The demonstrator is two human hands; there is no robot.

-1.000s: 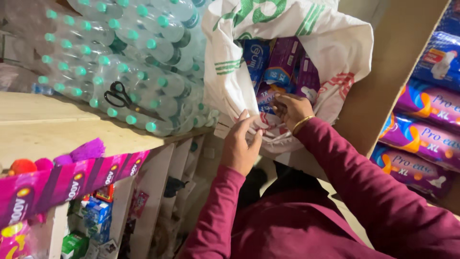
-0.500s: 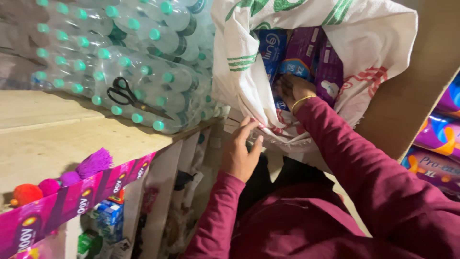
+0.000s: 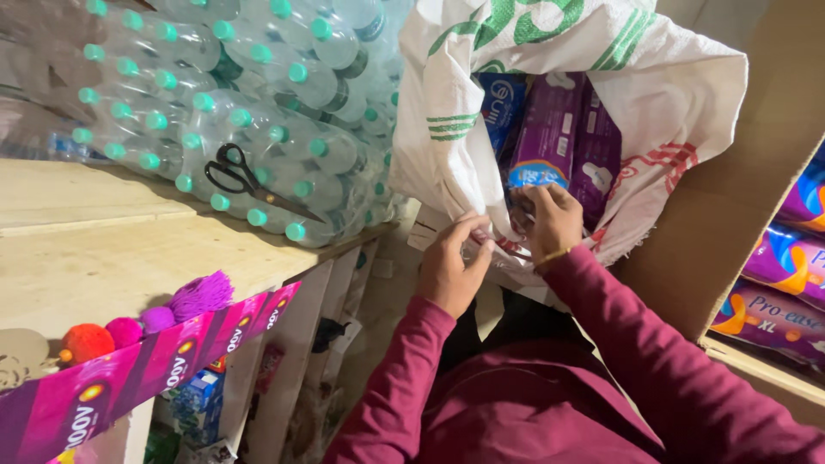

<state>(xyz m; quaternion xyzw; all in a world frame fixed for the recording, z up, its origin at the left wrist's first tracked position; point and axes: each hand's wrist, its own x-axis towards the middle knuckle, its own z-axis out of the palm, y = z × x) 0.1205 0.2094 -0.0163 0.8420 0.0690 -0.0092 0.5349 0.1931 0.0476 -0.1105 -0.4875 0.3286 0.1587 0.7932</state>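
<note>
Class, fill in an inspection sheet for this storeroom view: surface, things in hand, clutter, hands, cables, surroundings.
Surface: wooden shelf top, bare in the middle.
Things in hand: white woven sack, open, holding purple and blue packets.
Clutter: black scissors on shrink-wrapped bottles; pompoms at the shelf edge.
Hands: left hand and right hand at the sack's lower rim; grip unclear.
Cables: nothing seen.
Surroundings: cardboard panel; stacked packets on the right.

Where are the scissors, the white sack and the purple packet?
scissors [image 3: 230, 170]: head view, black handles.
white sack [image 3: 679, 94]: head view, right side wall.
purple packet [image 3: 554, 120]: head view, its front face.
</note>
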